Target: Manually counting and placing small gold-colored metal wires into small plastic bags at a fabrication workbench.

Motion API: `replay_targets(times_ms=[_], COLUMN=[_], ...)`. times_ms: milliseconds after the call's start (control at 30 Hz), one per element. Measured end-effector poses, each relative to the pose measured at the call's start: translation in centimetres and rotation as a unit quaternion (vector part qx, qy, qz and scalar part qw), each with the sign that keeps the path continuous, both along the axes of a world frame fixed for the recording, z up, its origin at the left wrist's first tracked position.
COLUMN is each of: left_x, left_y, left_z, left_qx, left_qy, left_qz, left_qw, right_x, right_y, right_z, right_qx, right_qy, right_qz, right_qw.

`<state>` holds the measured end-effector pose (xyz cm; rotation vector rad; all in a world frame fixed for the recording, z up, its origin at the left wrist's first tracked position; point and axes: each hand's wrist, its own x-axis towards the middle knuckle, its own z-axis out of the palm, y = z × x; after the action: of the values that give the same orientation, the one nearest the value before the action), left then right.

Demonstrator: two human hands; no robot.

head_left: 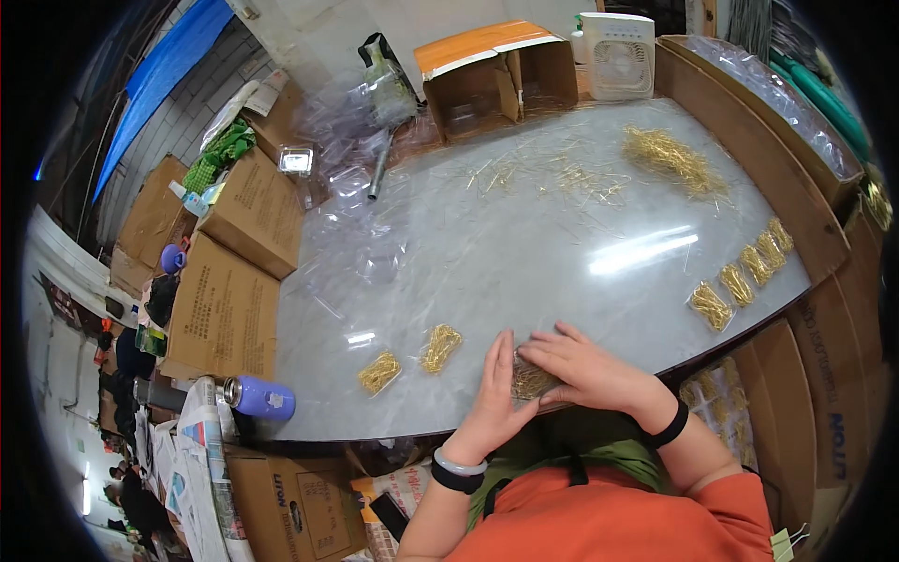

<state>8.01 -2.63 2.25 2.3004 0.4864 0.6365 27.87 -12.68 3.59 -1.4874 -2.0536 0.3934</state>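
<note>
At the table's near edge, a small see-through pack of gold wire pieces (530,382) lies between my two hands. My left hand (494,395) braces its left side, fingers straight and together, the thumb reaching along the near edge. From the right, my right hand (582,368) bends over the pack with its fingertips on the far side. To the left are two similar gold packs, one (379,373) nearer and another (440,348) beside it. A row of several more packs (736,284) runs along the right edge. A loose heap of gold wires (676,161) sits at the far right.
Scattered gold wires (571,178) spread over the grey table (468,253). Empty plastic cases (351,220) crowd the left side by cardboard boxes (225,309). A purple bottle (262,397) lies at the near left corner. A divided carton (496,80) and white fan (620,58) stand at the back.
</note>
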Motion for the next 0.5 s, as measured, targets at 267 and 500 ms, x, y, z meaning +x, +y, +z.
replay_targets(times_ms=[267,500], left_x=[-2.2,-3.2], left_y=[-2.3,-0.8], left_z=[1.9,1.6], left_qx=[0.122,0.045], left_qy=[0.147,0.097], left_qz=[0.184,0.137], left_qw=[0.964,0.985], right_x=[-1.2,-0.8], right_y=[-0.3,-0.5], right_z=[-1.1,-1.5], right_qx=[0.084,0.112], right_qy=[0.007,-0.017], right_qz=[-0.032,-0.032], right_qw=[0.996,0.993])
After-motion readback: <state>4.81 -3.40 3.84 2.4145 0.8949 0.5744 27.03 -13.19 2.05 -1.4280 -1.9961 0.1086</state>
